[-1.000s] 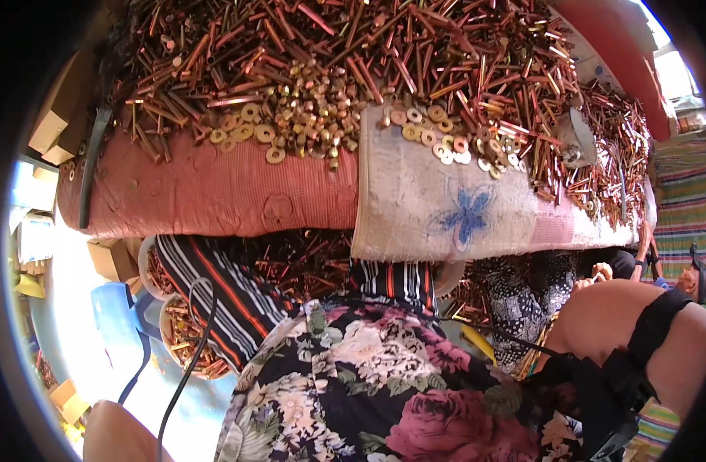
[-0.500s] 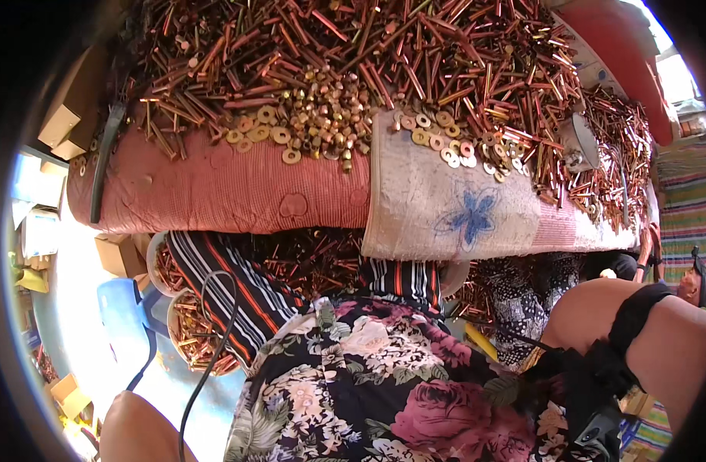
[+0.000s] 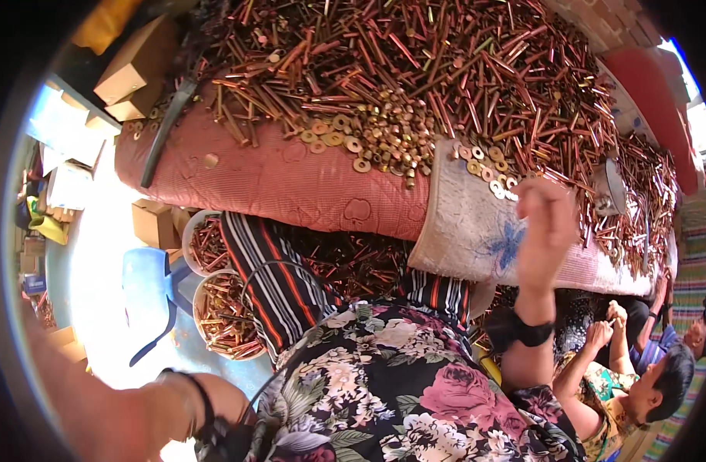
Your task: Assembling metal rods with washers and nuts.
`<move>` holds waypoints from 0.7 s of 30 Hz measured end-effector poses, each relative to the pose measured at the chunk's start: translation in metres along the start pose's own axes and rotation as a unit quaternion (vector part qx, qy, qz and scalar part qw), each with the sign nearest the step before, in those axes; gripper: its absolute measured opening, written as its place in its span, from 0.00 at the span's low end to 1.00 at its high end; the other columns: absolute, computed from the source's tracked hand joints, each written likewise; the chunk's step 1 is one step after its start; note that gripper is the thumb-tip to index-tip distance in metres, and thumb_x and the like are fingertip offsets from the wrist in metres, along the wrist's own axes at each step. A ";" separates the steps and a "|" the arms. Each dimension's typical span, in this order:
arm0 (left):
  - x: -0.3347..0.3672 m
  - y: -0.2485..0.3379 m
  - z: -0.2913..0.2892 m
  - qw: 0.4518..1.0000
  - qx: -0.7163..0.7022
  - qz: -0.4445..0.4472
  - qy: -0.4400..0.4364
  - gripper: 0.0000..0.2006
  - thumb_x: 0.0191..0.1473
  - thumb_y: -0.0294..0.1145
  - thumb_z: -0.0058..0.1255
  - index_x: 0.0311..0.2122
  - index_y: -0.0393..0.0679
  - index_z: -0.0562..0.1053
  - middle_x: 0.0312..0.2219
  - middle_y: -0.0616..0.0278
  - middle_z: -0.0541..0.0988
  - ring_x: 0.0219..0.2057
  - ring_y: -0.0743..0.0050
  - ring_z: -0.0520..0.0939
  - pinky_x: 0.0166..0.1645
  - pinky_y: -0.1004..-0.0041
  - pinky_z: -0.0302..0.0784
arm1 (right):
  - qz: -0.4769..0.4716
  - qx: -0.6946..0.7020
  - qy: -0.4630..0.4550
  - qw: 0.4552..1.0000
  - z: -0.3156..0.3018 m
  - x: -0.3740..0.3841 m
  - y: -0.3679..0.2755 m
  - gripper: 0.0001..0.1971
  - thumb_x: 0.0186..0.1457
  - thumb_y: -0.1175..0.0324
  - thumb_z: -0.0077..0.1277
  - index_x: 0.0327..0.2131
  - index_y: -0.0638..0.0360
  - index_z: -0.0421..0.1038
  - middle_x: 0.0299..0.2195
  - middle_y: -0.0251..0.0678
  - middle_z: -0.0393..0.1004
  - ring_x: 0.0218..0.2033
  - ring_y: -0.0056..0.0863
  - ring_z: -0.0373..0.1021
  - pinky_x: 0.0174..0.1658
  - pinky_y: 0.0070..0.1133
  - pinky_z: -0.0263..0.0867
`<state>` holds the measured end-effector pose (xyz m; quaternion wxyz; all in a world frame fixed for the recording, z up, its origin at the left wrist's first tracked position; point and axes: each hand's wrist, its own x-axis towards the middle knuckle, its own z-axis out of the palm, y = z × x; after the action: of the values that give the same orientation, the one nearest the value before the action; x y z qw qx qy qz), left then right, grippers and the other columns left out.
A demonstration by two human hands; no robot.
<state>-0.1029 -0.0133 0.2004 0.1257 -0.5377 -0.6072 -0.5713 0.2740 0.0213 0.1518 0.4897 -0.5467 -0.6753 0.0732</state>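
My right hand (image 3: 547,227) is over the pale towel (image 3: 461,235) at the table's front edge, just short of a loose group of brass-coloured washers (image 3: 487,168). Its fingers look bent but are blurred, and I cannot make out anything in them. My left hand (image 3: 98,412) is low at the left, close up and smeared by motion, so its fingers do not show clearly. A heap of small gold-coloured nuts (image 3: 399,135) lies left of the washers. Behind them spreads a large pile of coppery bolts (image 3: 414,54).
A dark-handled tool (image 3: 166,135) lies on the red padded cloth (image 3: 291,189). A metal cup (image 3: 611,187) lies tipped among bolts at the right. Tubs of bolts (image 3: 228,319), a blue chair (image 3: 146,289) and cartons (image 3: 154,223) stand at the left. Co-workers (image 3: 634,393) sit at the right.
My right hand has come into view over the towel. My left arm has swung up into the lower left. The view has shifted, bringing more of the co-workers into sight.
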 end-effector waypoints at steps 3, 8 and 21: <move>-0.030 -0.019 0.062 0.944 -0.120 -0.223 -0.213 0.14 0.49 0.26 0.44 0.43 0.37 0.71 0.43 0.55 0.72 0.43 0.69 0.73 0.48 0.77 0.65 | 0.017 -0.178 -0.022 0.984 0.012 -0.038 0.063 0.03 0.52 0.76 0.43 0.30 0.64 0.67 0.26 0.42 0.70 0.28 0.35 0.68 0.33 0.22 0.62; -0.092 -0.092 0.112 0.915 -0.197 -0.271 -0.224 0.13 0.49 0.27 0.47 0.40 0.35 0.71 0.31 0.62 0.75 0.33 0.78 0.72 0.39 0.79 0.67 | 0.026 -0.145 -0.051 0.988 0.035 -0.056 0.081 0.03 0.51 0.76 0.44 0.31 0.63 0.67 0.25 0.43 0.69 0.28 0.40 0.67 0.33 0.26 0.63; -0.100 -0.154 0.161 0.786 -0.256 -0.410 -0.385 0.13 0.48 0.34 0.49 0.39 0.39 0.71 0.29 0.66 0.72 0.30 0.79 0.69 0.33 0.80 0.63 | -0.055 -0.256 -0.010 0.965 0.060 -0.049 0.110 0.03 0.53 0.68 0.43 0.30 0.54 0.66 0.26 0.41 0.70 0.27 0.44 0.68 0.28 0.33 0.63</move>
<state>-0.1115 0.1049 -0.0133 -0.5068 -0.4259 -0.5999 -0.4493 0.2992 0.0508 0.0230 0.3300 -0.6146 -0.7058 -0.1236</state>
